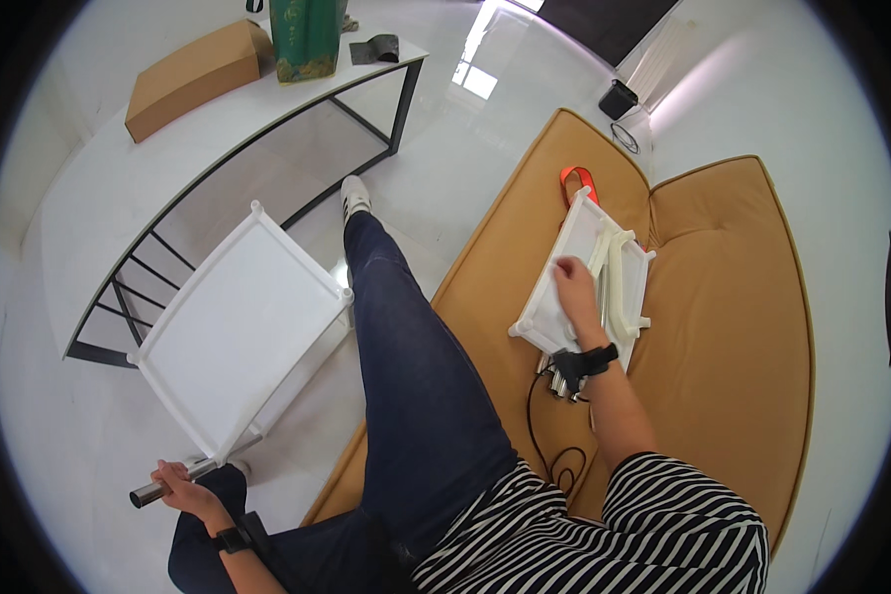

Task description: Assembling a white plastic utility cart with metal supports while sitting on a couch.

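My left hand [181,485] is wrapped round a shiny metal tube [147,494]. The tube's other end meets the near corner of a white rectangular shelf panel [252,317] with knobbed corners. That panel is raised off the floor, to the left of my legs. My right hand [576,287] is closed above a second white shelf panel [544,302] lying on the sofa; whether anything is between its fingers is hidden. Beside that hand, pale strip-like frame pieces [619,282] rest on the panel. Several metal tubes [561,391] poke out under its near edge.
The tan sofa [723,287] fills the right side. An orange-red loop [581,180] lies beyond the panel, and a black cable [531,421] runs near my hip. At left, a white table [99,218] holds a cardboard box [198,77] and a green bag [305,40].
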The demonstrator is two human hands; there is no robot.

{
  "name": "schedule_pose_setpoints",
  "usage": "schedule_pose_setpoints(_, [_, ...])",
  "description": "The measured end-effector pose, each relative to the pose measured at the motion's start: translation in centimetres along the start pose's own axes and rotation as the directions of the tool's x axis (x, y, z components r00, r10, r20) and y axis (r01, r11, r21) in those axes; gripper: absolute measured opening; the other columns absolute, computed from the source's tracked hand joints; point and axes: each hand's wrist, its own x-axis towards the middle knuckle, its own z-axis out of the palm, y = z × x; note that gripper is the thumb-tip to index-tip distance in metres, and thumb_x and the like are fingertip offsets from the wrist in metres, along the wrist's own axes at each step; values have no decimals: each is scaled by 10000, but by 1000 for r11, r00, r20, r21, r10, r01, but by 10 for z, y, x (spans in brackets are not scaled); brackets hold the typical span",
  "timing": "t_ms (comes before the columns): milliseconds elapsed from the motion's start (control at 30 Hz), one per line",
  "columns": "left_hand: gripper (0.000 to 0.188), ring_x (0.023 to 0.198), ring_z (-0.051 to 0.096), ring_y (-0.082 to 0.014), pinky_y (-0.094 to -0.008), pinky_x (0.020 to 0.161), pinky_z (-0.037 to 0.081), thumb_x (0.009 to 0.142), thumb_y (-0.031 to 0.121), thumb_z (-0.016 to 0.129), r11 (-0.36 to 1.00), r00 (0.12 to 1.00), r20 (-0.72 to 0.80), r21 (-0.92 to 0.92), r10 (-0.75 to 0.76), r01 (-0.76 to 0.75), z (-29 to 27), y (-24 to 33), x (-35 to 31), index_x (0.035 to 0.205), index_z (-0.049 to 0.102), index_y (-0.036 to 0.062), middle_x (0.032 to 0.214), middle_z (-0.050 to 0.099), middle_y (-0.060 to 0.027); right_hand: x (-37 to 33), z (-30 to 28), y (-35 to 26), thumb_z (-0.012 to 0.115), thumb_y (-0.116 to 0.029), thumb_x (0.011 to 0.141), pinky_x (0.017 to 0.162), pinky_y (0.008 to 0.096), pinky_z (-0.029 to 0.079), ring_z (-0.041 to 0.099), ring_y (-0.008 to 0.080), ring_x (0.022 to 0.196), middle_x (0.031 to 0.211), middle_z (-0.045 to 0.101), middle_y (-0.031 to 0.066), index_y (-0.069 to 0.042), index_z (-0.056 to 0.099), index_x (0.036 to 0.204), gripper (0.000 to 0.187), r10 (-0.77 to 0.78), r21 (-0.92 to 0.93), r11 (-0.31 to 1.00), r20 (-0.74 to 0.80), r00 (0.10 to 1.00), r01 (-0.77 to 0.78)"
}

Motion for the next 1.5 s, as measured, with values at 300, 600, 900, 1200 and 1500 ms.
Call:
schedule_pose_setpoints(300, [158,720,408,-113,-274,741,359,940,176,535,979,999,21,200,30,-33,-9,20,0,859,503,44,744,425,-10,-25,-50,120,575,-219,758,793,463,490,615,399,920,955,637,243,-8,575,1003,322,360,-590,764,56,931,-260])
schedule_pose_setpoints(600, [126,741,457,-116,-256,722,373,929,133,532,991,995,80,115,63,-72,-7,37,3,873,503,24,776,495,-32,0,-67,99,524,-119,782,762,470,508,627,411,828,917,640,240,-31,495,1033,267,227,-515,817,-124,966,-258])
schedule_pose_setpoints(900, [162,667,418,-99,-237,653,342,923,118,527,980,986,106,140,127,-142,-9,45,11,790,484,35,701,464,-21,-10,-23,-161,497,-123,944,805,338,553,598,227,911,1078,545,162,-76,426,1341,406,-162,774,-51,618,770,-632])
schedule_pose_setpoints(1200, [176,571,406,-71,-219,552,327,924,127,538,986,996,79,160,29,-42,-6,46,9,781,508,30,634,457,-3,-51,115,-260,494,-223,969,530,258,505,550,118,580,713,532,48,-65,444,1196,281,-304,636,684,695,651,-359])
schedule_pose_setpoints(1500, [178,557,386,-59,-210,532,309,929,117,529,988,999,46,152,20,-26,-2,45,8,777,479,39,622,450,1,-55,153,-238,524,-230,956,457,219,422,492,80,534,687,518,13,-42,473,1162,283,-176,583,736,656,734,-344])
